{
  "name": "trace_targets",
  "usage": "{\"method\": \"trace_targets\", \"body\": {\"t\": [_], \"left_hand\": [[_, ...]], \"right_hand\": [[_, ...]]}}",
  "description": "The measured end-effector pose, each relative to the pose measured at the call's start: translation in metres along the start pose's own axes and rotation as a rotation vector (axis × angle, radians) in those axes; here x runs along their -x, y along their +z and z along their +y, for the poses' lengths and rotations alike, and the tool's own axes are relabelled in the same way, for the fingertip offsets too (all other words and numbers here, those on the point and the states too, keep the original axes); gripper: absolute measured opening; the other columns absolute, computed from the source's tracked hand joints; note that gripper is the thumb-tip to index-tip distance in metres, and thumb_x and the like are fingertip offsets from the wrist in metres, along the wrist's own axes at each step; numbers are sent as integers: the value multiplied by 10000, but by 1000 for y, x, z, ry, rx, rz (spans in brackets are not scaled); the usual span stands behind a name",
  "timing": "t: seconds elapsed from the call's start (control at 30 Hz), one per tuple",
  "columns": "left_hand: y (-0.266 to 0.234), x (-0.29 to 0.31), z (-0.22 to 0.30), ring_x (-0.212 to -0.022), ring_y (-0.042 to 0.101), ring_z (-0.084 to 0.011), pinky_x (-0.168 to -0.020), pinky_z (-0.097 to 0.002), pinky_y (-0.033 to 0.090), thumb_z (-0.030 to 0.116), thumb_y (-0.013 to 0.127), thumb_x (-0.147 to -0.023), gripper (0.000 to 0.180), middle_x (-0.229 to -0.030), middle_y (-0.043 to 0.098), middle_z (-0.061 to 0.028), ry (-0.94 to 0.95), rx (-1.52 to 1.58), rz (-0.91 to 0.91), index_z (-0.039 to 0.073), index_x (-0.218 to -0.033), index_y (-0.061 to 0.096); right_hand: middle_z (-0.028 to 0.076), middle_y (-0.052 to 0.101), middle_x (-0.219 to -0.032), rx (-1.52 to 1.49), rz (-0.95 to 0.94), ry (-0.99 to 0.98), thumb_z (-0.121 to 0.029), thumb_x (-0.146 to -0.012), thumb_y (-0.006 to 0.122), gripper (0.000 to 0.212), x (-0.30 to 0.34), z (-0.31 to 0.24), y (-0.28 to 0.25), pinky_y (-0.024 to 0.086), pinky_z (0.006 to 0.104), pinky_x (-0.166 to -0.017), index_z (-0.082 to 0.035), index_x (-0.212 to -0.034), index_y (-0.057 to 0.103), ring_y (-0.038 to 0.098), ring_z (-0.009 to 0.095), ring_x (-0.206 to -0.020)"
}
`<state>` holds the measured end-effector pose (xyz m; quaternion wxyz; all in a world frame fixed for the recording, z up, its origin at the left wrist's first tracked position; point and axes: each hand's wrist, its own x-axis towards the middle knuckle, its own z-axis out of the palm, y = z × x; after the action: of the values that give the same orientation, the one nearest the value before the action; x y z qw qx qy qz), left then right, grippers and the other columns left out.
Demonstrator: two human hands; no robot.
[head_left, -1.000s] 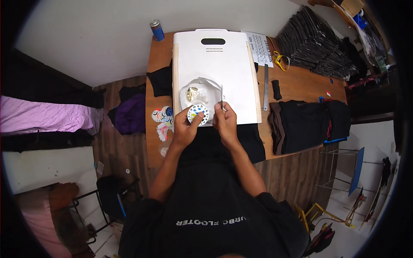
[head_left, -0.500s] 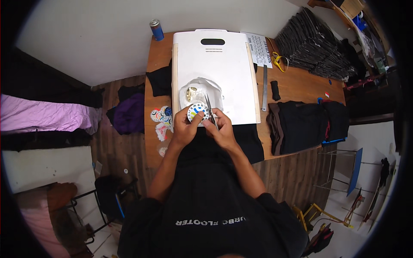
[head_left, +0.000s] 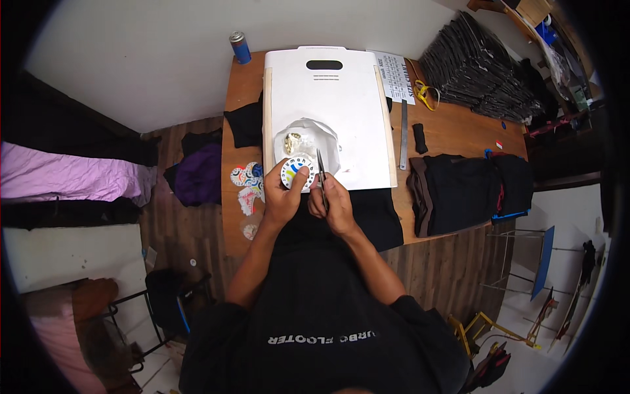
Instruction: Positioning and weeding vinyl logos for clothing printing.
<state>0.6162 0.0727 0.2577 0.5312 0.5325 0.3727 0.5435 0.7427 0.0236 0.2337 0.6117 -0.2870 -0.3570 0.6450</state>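
Observation:
Between the thumb and fingers of my left hand [head_left: 282, 202] is a round white tag [head_left: 293, 169] with a blue and yellow-green print and dark lettering round its edge. My right hand [head_left: 337, 209] grips small scissors [head_left: 321, 164], blades pointing away from me, just right of the tag. Behind both hands, a crumpled white bag [head_left: 332, 140] lies open on a white board [head_left: 354, 111]. Small gold-coloured pieces [head_left: 293, 142] sit in it, too small to make out. More round printed tags [head_left: 246, 175] lie on the table left of the board.
On the wooden table [head_left: 246, 79] stand a blue can [head_left: 240, 47] and a tall stack of dark packed garments [head_left: 469, 65]. A metal ruler [head_left: 403, 138], yellow-handled scissors [head_left: 426, 96] and folded dark clothes [head_left: 459, 194] lie right of the board. Black cloth [head_left: 374, 213] hangs over the near edge.
The scissors have moved slightly right and down, away from the tag, and my right-hand fingers have curled more. My left hand has shifted the tag a little left.

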Motion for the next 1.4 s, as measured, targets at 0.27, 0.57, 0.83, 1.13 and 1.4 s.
{"method": "trace_targets", "body": {"t": [0.27,0.57,0.83,1.13,1.4], "left_hand": [[0,2,5,-677,571,-55,-582,-235,454,130,664,-929,156,-749,656,-33,28,-117,-37,-23,-905,646],[2,1,5,-643,566,-53,-556,-231,444,120,667,-925,146,-726,653,-31,23,-132,-41,-22,-897,648],[3,-2,5,-652,564,-48,-559,-228,444,121,667,-926,146,-731,652,-25,14,-120,-43,-22,-901,651],[5,-1,7,-680,569,-49,-585,-230,455,121,660,-931,150,-754,655,-21,28,-110,-39,-28,-914,650],[5,2,1,-662,544,-39,-555,-222,421,124,675,-914,145,-733,643,-8,3,-101,-119,-18,-888,660]], "right_hand": [[-15,330,-551,-15,-90,129,-362,-1085,314,383,14,-7,-5,268,252,-471,-39,-985,494,264,89,-453],[-18,323,-554,6,-78,139,-361,-1085,318,381,12,-8,-7,266,252,-475,-45,-952,483,260,86,-463],[-36,330,-574,-3,-96,100,-357,-1088,339,352,9,-6,-12,261,234,-472,-60,-967,485,257,65,-469],[-43,309,-564,-10,-36,94,-344,-1089,340,352,10,-5,-12,257,237,-469,-60,-930,473,248,63,-465],[-52,379,-554,-62,31,30,-164,-1046,483,134,3,-15,-3,248,226,-439,-30,-1043,493,293,41,-427]]}}
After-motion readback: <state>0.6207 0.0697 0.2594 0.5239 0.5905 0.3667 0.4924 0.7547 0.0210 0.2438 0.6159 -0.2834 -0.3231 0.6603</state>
